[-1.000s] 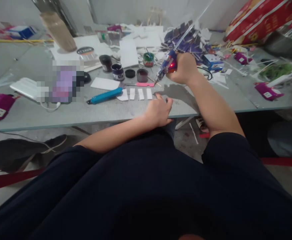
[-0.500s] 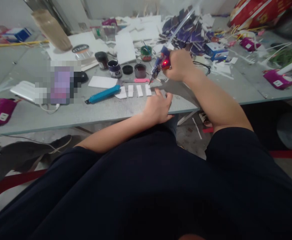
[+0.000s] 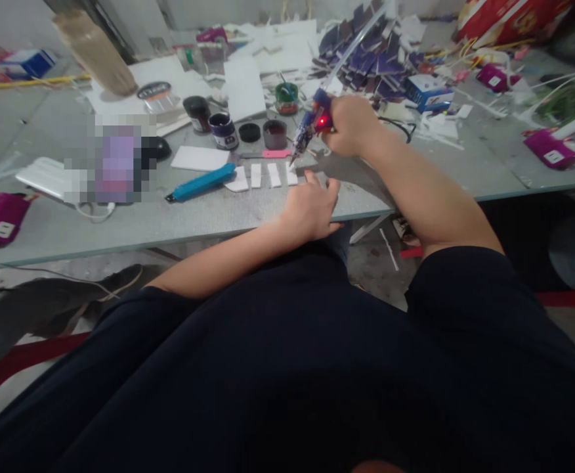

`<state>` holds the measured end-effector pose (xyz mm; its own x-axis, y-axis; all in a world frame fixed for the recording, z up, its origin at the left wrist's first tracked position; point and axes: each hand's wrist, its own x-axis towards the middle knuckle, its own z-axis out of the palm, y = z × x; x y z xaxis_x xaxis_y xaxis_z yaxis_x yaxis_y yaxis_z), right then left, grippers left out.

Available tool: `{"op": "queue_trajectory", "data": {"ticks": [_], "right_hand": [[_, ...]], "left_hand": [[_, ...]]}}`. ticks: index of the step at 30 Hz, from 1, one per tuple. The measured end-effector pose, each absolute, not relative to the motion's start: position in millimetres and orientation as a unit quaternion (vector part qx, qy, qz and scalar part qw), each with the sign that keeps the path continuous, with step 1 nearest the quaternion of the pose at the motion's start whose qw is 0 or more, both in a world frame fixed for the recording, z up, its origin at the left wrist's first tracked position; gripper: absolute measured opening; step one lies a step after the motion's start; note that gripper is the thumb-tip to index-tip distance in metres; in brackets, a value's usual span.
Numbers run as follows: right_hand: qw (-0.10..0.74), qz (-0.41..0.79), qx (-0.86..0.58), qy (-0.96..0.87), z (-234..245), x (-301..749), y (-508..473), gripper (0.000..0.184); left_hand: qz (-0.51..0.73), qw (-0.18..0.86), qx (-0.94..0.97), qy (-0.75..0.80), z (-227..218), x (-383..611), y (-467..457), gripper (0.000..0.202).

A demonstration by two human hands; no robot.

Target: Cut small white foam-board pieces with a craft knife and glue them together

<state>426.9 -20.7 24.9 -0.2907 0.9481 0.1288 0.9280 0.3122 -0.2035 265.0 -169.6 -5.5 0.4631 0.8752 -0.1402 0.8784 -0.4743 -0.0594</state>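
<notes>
My right hand (image 3: 349, 125) is closed around a blue glue gun (image 3: 310, 126) with a red light lit and a clear glue stick rising from its back. Its nozzle points down at the rightmost of several small white strips (image 3: 264, 175) lying in a row on the grey table (image 3: 169, 217). My left hand (image 3: 312, 210) rests on the table just right of the strips, fingers loosely curled, fingertips touching the surface and holding nothing I can see. A pink strip (image 3: 276, 154) lies just behind the row.
A teal cutter (image 3: 201, 183) lies left of the strips. Behind them stand small paint jars (image 3: 223, 130), a green-topped jar (image 3: 287, 98) and white foam sheets (image 3: 245, 89). Purple card scraps (image 3: 366, 59) pile at the back. A magenta packet (image 3: 556, 149) lies right, another at far left.
The glue gun's nozzle has come down and left to the rightmost white strip. My left hand stays beside the strips. The camera has tilted slightly.
</notes>
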Motion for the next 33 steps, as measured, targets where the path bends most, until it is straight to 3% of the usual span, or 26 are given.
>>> {"op": "queue_trajectory", "data": {"ticks": [8,14,19,28,33], "right_hand": [[0.132,0.067,-0.578,-0.803,20.0,429.8,-13.5,0.051],[0.165,0.114,-0.564,-0.801,12.1,432.4,-4.2,0.079],[0.165,0.135,-0.569,-0.794,13.2,431.6,-5.5,0.068],[0.181,0.068,-0.548,-0.814,11.0,436.6,-5.0,0.047],[0.185,0.027,-0.539,-0.821,9.6,436.1,-4.5,0.044]], "left_hand": [[-0.080,0.020,0.854,0.514,-2.1,265.2,-171.0,0.112],[-0.078,0.017,0.853,0.516,-3.5,264.7,-170.0,0.113],[-0.079,0.022,0.854,0.514,-3.7,265.0,-169.8,0.114],[-0.070,0.017,0.854,0.515,-6.0,264.6,-169.5,0.112],[-0.072,0.015,0.854,0.515,-6.1,264.2,-169.2,0.110]]}}
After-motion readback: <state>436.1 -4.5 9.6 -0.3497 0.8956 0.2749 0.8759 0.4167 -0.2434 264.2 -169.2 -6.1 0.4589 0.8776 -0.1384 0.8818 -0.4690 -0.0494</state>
